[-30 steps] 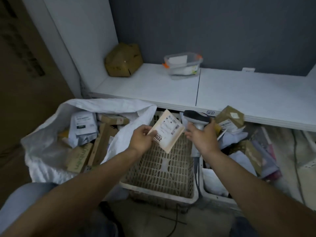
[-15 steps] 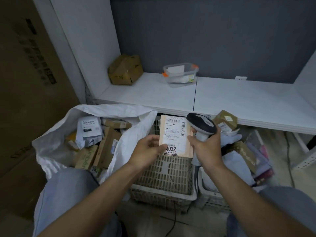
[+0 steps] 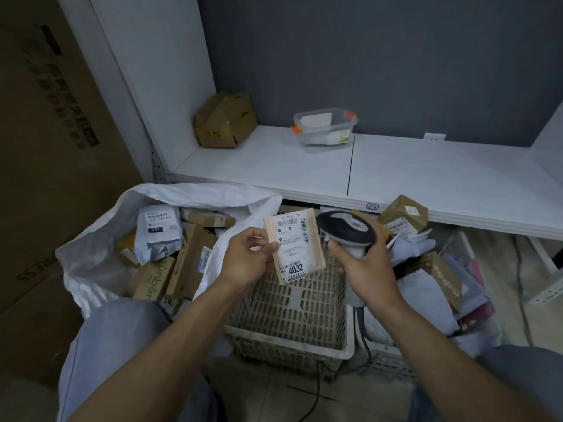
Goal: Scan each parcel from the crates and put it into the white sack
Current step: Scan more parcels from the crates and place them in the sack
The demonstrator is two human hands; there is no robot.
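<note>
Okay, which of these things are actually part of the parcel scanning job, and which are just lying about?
For the job: parcel marked 4032, in the left hand; scanner, in the right hand; white sack; slatted crate; heaped parcels to its right.
Lying about: crumpled cardboard box and clear plastic tub on the white shelf; big carton at left.

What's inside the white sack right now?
The sack holds a grey mailer and several cardboard boxes. Anything deeper is covered by them and by the sack's folded wall.
</note>
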